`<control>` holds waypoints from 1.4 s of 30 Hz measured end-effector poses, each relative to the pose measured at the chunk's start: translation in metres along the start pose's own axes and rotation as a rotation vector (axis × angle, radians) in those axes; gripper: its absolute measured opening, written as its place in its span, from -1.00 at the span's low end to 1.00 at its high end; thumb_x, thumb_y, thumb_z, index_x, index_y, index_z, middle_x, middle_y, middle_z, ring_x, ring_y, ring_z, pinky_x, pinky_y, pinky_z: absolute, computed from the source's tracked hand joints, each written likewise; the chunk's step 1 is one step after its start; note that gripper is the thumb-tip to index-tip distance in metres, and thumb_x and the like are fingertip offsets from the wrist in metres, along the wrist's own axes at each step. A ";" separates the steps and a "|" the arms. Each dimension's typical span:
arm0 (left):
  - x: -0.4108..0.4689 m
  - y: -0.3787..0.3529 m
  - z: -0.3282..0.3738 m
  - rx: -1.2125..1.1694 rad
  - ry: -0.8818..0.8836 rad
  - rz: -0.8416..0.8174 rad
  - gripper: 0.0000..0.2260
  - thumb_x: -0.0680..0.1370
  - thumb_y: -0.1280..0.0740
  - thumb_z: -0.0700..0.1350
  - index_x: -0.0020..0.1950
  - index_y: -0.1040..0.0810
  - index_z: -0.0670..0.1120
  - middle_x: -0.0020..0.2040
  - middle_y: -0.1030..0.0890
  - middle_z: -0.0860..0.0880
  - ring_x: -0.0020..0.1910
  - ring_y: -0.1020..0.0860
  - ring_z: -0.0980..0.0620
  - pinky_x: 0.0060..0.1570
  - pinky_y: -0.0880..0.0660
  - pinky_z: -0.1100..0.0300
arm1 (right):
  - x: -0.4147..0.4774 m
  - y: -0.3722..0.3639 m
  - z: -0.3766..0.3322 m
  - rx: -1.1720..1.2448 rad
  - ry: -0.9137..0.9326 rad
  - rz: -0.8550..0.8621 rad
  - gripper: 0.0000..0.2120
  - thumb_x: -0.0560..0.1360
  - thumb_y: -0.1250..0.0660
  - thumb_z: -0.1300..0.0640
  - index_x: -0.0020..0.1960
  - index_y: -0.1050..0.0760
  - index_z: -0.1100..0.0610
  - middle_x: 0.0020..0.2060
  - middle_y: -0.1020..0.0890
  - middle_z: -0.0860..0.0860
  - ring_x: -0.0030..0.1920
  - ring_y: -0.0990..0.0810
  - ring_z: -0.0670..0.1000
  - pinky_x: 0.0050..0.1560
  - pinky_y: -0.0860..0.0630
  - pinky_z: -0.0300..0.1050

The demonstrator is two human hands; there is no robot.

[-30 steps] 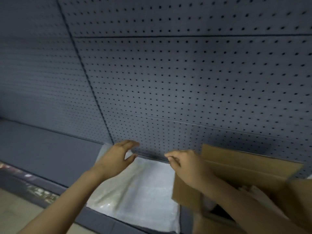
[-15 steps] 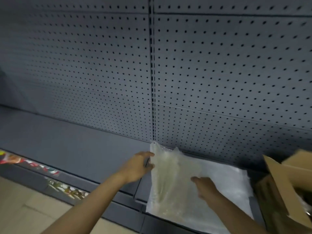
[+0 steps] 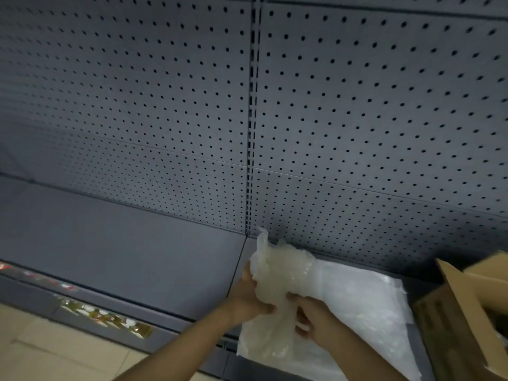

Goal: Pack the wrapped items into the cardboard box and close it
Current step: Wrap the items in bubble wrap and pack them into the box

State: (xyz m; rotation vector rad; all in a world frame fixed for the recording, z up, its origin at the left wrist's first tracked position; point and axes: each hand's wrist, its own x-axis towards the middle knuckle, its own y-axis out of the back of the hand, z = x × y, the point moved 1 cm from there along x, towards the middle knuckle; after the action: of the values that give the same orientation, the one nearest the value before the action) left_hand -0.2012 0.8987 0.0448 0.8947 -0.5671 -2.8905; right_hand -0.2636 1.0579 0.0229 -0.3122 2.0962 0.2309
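Observation:
A crumpled sheet of clear bubble wrap (image 3: 280, 273) is bunched up above a flat stack of white wrap sheets (image 3: 362, 303) lying on the grey shelf. My left hand (image 3: 251, 296) grips the bunched sheet from the left side. My right hand (image 3: 310, 316) holds its lower part from the right. The open cardboard box (image 3: 461, 306) stands at the right edge, one flap raised; its inside is mostly hidden.
A grey pegboard wall (image 3: 357, 119) rises behind the shelf (image 3: 123, 251). The shelf front rail (image 3: 104, 317) carries coloured labels. Beige floor tiles (image 3: 55, 356) show at the lower left.
The view has swung left, pushing the box to the right edge. Both hands went from open above the flat sheets to gripping the top sheet, which is now lifted and crumpled.

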 end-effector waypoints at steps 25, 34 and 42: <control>-0.101 -0.039 0.141 0.359 -1.057 -0.089 -0.59 0.55 -0.22 0.02 0.42 -0.37 0.11 0.43 -0.30 0.25 0.39 -0.24 0.40 0.33 -0.13 0.52 | -0.176 0.093 -0.047 0.194 0.838 0.179 -0.75 0.47 -0.40 0.14 0.14 -0.56 0.14 0.00 -0.70 0.11 0.06 -0.66 0.14 0.14 -0.57 0.13; -0.091 -0.120 0.183 0.425 -1.091 -0.216 -0.74 0.61 -0.25 -0.05 0.29 -0.47 0.11 0.27 -0.41 0.24 0.31 -0.36 0.31 0.32 -0.28 0.38 | -0.274 0.302 -0.032 0.047 1.058 0.647 -0.87 0.42 -0.44 0.26 -0.25 -0.53 0.11 -0.49 -0.61 -0.20 -0.41 -0.58 -0.24 -0.38 -0.48 -0.40; -0.074 -0.233 0.240 0.560 -1.031 -0.197 -0.72 0.61 -0.24 -0.03 0.32 -0.45 0.06 0.31 -0.44 0.17 0.28 -0.39 0.21 0.28 -0.36 0.27 | -0.240 0.438 -0.029 -0.154 0.975 0.601 -0.75 0.42 -0.41 0.36 -0.28 -0.42 0.09 -0.48 -0.54 -0.14 -0.50 -0.51 -0.36 -0.39 -0.40 -0.49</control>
State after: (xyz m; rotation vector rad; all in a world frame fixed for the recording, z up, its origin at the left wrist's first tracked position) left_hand -0.2629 1.2064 0.1828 -0.7018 -1.4350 -3.2255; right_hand -0.3042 1.4965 0.2611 0.1862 3.1128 0.7053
